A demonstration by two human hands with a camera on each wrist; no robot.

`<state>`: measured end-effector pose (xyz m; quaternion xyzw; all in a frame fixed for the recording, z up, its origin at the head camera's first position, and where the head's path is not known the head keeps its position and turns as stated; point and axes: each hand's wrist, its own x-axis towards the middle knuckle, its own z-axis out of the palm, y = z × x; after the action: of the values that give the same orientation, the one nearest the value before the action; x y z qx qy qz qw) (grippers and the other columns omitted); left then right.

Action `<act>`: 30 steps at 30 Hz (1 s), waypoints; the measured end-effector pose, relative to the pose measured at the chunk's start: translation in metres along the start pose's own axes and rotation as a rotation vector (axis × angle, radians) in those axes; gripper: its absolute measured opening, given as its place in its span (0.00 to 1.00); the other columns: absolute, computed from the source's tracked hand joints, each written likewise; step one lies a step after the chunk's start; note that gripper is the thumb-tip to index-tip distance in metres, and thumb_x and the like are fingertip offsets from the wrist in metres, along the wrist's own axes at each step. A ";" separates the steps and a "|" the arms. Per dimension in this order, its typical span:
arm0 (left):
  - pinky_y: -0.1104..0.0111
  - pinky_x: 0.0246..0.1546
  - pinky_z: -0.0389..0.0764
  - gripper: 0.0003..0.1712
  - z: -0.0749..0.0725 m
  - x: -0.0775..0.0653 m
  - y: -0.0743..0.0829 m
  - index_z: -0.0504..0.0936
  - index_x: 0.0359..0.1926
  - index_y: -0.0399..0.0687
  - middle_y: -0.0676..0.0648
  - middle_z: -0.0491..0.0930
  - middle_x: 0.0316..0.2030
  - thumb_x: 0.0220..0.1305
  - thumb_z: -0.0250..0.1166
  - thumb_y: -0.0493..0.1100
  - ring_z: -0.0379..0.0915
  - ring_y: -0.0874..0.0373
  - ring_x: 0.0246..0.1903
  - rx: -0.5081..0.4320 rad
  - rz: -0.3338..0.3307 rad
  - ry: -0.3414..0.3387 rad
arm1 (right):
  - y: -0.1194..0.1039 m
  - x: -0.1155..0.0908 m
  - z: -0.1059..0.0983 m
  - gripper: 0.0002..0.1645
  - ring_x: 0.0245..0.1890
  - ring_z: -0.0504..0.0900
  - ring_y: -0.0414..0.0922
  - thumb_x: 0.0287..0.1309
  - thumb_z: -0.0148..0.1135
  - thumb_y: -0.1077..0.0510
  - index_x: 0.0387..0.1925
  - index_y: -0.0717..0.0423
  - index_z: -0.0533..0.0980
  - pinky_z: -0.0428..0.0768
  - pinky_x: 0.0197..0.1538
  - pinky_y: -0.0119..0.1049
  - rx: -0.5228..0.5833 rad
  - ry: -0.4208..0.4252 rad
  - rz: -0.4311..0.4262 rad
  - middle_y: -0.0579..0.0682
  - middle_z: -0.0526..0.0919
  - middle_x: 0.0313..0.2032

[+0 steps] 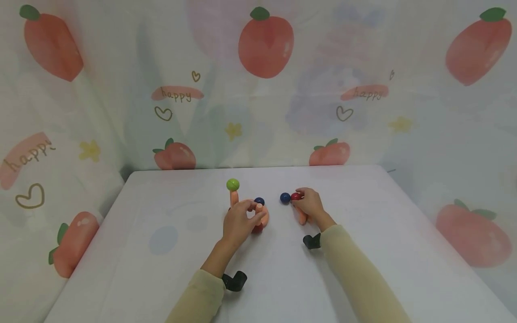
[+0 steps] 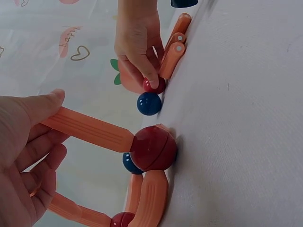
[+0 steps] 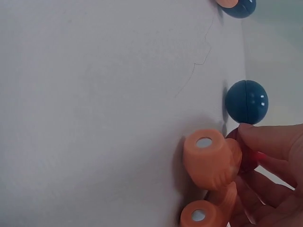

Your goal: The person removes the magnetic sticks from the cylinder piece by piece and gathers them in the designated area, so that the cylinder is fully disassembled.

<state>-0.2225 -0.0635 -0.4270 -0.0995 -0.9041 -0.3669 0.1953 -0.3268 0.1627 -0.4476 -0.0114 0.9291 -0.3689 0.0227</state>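
Observation:
My left hand [image 1: 236,224] pinches an orange magnetic rod [image 2: 92,130] between thumb and fingers. The rod stands up from a red ball [image 2: 154,147], joined with curved orange rods [image 2: 150,198], another red ball [image 2: 122,220] and a blue ball [image 1: 259,201] in a low frame on the table. At the frame's far left a green ball [image 1: 233,184] tops an upright orange rod [image 1: 234,198]. My right hand [image 1: 310,203] pinches a small red ball [image 3: 248,163], partly hidden by its fingers. A loose blue ball [image 3: 246,102] sits beside that red ball. Loose orange rods [image 3: 208,163] lie below the hand.
The white table [image 1: 161,278] ends at a fabric backdrop [image 1: 258,116] printed with peaches, which also rises on both sides. Black wrist mounts [image 1: 235,281] sit under both wrists, close above the table.

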 end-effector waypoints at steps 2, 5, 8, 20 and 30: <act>0.66 0.35 0.75 0.14 0.000 0.000 0.001 0.82 0.37 0.46 0.50 0.80 0.33 0.53 0.68 0.50 0.75 0.53 0.36 0.001 -0.003 -0.003 | -0.001 0.000 0.000 0.29 0.50 0.71 0.56 0.53 0.63 0.61 0.57 0.66 0.68 0.70 0.53 0.47 -0.009 -0.007 0.010 0.64 0.73 0.51; 0.66 0.35 0.75 0.14 0.000 0.000 0.001 0.82 0.37 0.46 0.49 0.80 0.34 0.54 0.68 0.50 0.75 0.53 0.36 0.001 -0.003 -0.009 | -0.002 0.000 -0.002 0.30 0.52 0.70 0.57 0.53 0.62 0.61 0.57 0.66 0.68 0.68 0.55 0.48 -0.003 -0.021 0.033 0.65 0.71 0.53; 0.66 0.34 0.75 0.14 0.000 0.000 0.001 0.82 0.37 0.46 0.48 0.80 0.34 0.54 0.68 0.50 0.75 0.53 0.36 0.001 -0.004 -0.009 | -0.001 -0.001 -0.002 0.31 0.53 0.69 0.57 0.53 0.63 0.61 0.59 0.65 0.67 0.68 0.56 0.48 0.010 -0.039 0.052 0.64 0.70 0.54; 0.69 0.33 0.74 0.14 0.001 0.001 0.000 0.82 0.37 0.47 0.51 0.81 0.32 0.54 0.68 0.51 0.74 0.57 0.34 0.012 -0.007 -0.001 | -0.012 -0.004 -0.007 0.35 0.56 0.65 0.57 0.52 0.65 0.61 0.61 0.59 0.65 0.64 0.58 0.51 0.008 -0.029 -0.001 0.63 0.67 0.57; 0.68 0.33 0.75 0.15 0.002 -0.004 -0.004 0.81 0.39 0.48 0.54 0.81 0.31 0.53 0.69 0.50 0.75 0.60 0.34 -0.008 0.007 -0.002 | -0.066 -0.051 0.000 0.26 0.45 0.76 0.50 0.58 0.60 0.48 0.53 0.59 0.73 0.74 0.48 0.44 0.108 0.059 -0.289 0.55 0.78 0.48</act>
<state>-0.2210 -0.0657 -0.4323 -0.1038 -0.9025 -0.3698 0.1950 -0.2755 0.1164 -0.4003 -0.1330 0.8969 -0.4179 -0.0571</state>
